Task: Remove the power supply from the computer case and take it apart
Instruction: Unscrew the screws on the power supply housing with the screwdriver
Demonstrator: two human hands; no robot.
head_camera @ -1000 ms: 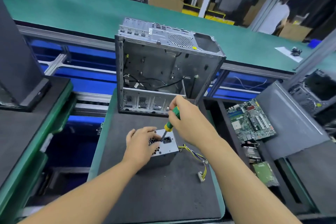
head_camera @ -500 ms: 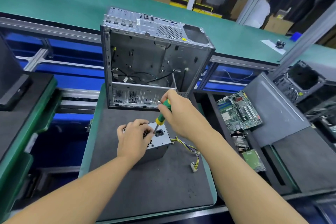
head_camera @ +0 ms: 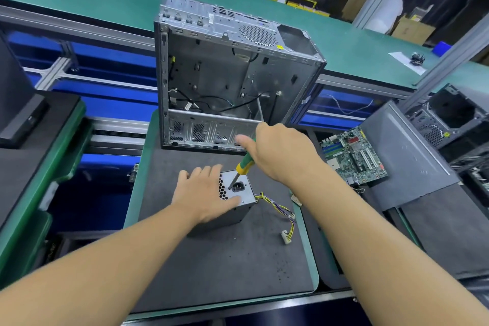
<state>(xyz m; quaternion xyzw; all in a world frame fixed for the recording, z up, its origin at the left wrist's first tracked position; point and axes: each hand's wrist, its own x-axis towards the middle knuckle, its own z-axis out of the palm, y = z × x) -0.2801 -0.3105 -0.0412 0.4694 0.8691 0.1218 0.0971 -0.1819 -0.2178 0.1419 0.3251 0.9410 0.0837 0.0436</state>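
The power supply (head_camera: 247, 194) stands on the dark surface (head_camera: 225, 267) before the open computer case (head_camera: 227, 74), left hand (head_camera: 203, 193) pressing it with fingers spread flat, right hand (head_camera: 280, 152) gripping a screwdriver (head_camera: 244, 164) whose tip touches its top.

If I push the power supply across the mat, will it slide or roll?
The power supply is a flat-sided metal box, so likely heavy and will not roll. The mat looks foamy, so it may grip rather than slide. Its loose wires look floppy.

Screwdriver (head_camera: 244, 163) handle green and yellow — power supply (head_camera: 239, 194) silver-grey, honeycomb-vented; its wires (head_camera: 280, 208) yellow, purple; mat (head_camera: 225, 267) dark grey.
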